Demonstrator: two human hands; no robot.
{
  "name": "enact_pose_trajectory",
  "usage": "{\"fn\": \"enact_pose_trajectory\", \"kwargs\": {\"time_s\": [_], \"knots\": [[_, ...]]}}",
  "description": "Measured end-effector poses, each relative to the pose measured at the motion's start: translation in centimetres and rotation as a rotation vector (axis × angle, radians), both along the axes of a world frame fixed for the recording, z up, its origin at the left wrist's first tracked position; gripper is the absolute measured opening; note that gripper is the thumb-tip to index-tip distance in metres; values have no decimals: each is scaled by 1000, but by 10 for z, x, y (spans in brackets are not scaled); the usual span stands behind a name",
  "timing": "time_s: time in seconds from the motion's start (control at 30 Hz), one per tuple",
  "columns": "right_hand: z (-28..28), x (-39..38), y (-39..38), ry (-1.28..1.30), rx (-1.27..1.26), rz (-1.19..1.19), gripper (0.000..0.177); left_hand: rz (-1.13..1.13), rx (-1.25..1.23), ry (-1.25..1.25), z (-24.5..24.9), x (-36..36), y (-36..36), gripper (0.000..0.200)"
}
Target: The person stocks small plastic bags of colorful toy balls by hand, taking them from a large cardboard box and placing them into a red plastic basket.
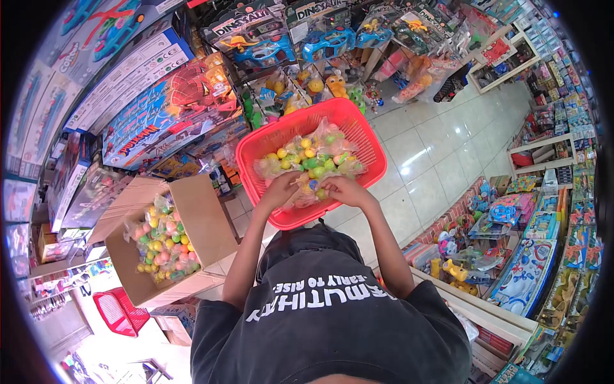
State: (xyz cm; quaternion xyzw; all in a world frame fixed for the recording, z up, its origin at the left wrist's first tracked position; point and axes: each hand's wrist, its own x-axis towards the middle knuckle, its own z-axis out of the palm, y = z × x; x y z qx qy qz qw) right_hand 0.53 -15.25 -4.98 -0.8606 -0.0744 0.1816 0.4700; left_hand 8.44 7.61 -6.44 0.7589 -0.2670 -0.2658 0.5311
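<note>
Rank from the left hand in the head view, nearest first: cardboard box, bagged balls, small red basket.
1. bagged balls: touching the left hand, inside the big red basket.
2. cardboard box: to the hand's left.
3. small red basket: lower left, beyond the box.

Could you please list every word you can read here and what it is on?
"DINOSAUR": header card of a hanging toy pack at the top, and of the neighbouring pack.
"SPIDERMAN": blue toy box on the left.
"EARLY TO RISE": upside down on the person's black shirt; its larger line is unclear.
Other boxes and shelf packs: too small to read.
</note>
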Motion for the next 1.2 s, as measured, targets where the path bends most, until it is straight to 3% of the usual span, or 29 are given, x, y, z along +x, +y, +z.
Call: {"fn": "enact_pose_trajectory", "kwargs": {"time_s": [0.13,0.2,0.3,0.37,0.43,0.5,0.57,0.67,0.73,0.8,0.87,1.03,1.2], "knots": [[35,-33,-7,61,195,-101,16,35,-153,267,47,-35,34,32],[36,-49,-8,130,390,-179,15,-152,-200,660,63,-58,50,28],[24,-79,-5,176,552,-284,13,-290,-220,759,49,-92,55,30],[-3,-99,-5,224,560,-261,14,-299,-207,764,16,-115,56,29],[-38,-124,1,281,569,-242,14,-232,26,787,-36,-137,58,28],[-77,-149,9,538,441,-255,17,-81,116,684,-129,-166,73,28],[-126,-178,24,609,376,-265,20,12,428,95,-165,-203,89,26],[-185,-227,43,672,334,-282,19,47,585,190,-179,-249,108,28],[-203,-252,51,687,332,-272,19,220,392,336,-177,-270,119,30],[-213,-270,51,653,122,-298,21,261,389,338,-177,-282,131,31],[-222,-280,48,678,91,-326,22,298,382,340,-176,-294,141,32],[-214,-281,51,848,120,-435,23,317,589,358,-190,-325,176,38],[-207,-268,77,835,96,-361,23,464,427,368,-229,-350,227,41]]}}
